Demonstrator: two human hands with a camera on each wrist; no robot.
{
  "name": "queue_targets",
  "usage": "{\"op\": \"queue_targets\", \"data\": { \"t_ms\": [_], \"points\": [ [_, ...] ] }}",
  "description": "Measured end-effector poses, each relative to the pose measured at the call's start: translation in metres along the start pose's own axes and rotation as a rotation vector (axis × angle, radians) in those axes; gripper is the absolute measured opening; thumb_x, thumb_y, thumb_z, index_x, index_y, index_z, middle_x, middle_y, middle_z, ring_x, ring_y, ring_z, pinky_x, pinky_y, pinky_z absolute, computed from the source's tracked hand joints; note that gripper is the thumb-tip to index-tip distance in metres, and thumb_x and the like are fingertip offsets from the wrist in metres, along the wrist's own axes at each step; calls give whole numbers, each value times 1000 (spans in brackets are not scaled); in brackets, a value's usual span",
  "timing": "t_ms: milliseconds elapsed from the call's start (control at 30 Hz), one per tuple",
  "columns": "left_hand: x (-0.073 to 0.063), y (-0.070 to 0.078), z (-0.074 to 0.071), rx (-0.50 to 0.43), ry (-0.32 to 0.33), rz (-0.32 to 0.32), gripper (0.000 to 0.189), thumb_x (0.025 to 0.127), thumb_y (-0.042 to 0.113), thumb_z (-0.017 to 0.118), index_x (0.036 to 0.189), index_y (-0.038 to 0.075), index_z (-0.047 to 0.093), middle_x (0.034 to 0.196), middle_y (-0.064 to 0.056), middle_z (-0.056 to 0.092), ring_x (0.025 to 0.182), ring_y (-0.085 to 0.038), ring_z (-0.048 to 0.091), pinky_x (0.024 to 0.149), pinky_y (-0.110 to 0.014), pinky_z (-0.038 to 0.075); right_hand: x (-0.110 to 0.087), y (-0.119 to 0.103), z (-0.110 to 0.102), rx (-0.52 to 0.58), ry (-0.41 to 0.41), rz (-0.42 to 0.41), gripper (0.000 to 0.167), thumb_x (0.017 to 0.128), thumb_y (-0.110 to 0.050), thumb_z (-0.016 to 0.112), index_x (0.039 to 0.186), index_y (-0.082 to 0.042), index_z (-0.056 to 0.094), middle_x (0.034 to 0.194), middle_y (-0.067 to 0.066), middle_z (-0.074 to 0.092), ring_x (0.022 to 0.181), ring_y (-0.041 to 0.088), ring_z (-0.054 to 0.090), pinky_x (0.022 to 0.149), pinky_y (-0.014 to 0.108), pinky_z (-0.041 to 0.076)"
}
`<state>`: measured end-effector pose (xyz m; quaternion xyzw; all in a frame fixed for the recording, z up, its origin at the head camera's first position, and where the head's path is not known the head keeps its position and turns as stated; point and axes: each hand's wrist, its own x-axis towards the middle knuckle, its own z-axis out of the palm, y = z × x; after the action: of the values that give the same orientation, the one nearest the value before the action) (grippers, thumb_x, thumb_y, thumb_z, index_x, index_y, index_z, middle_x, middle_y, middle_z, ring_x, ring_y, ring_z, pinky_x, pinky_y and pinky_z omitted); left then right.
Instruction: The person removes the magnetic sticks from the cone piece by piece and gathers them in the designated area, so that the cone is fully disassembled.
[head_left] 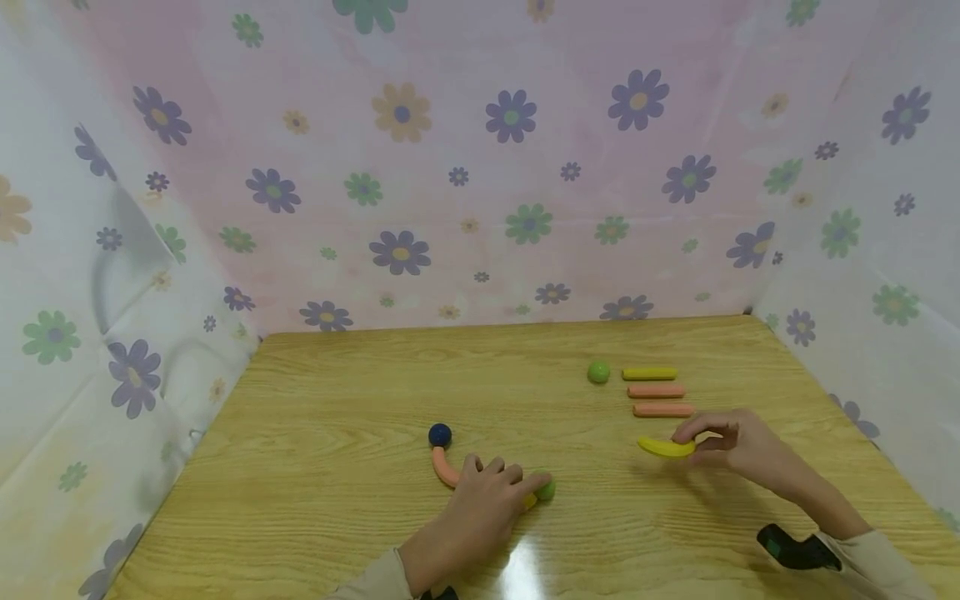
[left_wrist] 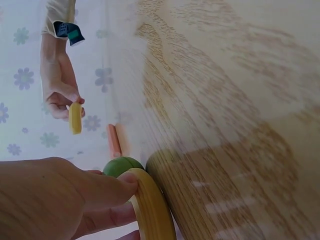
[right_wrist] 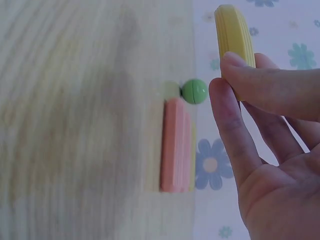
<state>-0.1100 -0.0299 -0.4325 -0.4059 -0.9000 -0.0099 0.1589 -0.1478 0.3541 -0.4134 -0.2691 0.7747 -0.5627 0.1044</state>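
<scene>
My right hand (head_left: 742, 454) pinches a curved yellow stick (head_left: 666, 447) by one end between thumb and fingers, above the table. In the right wrist view the grooved sides of the stick show. Lower at centre, my left hand (head_left: 487, 508) is down at the table, its thumb and fingers on another curved yellow stick (left_wrist: 152, 205). This one lies end-on against a green ball (head_left: 546, 488). From under the left hand's far side a curved pink stick (head_left: 444, 468) comes out, its tip at a dark blue ball (head_left: 440, 435). The hand hides the middle of this row.
Farther back on the right lie a second green ball (head_left: 598, 372), a straight yellow stick (head_left: 649, 374) and two straight pink sticks (head_left: 656, 391), set side by side. Flowered cloth (head_left: 465, 167) walls the wooden table (head_left: 322, 400) at the back and both sides.
</scene>
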Motion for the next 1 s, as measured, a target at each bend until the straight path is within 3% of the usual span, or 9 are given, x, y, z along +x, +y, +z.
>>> {"op": "queue_targets", "data": {
  "t_ms": [633, 1000],
  "points": [
    [0, 0, 3, -18, -18, -16, 42, 85, 31, 71, 125, 34, 58, 83, 12, 57, 62, -6, 38, 58, -26, 27, -2, 15, -67, -211, 179, 96, 19, 85, 2, 66, 104, 8, 65, 106, -4, 66, 93, 5, 61, 70, 34, 55],
    [1, 0, 1, -49, -28, -22, 41, 86, 28, 70, 125, 34, 58, 82, 12, 55, 62, -6, 35, 59, -25, 24, 8, 29, -102, -328, 257, 242, 25, 87, -6, 68, 109, 5, 66, 102, -6, 66, 89, 7, 62, 71, 28, 53]
  ]
}}
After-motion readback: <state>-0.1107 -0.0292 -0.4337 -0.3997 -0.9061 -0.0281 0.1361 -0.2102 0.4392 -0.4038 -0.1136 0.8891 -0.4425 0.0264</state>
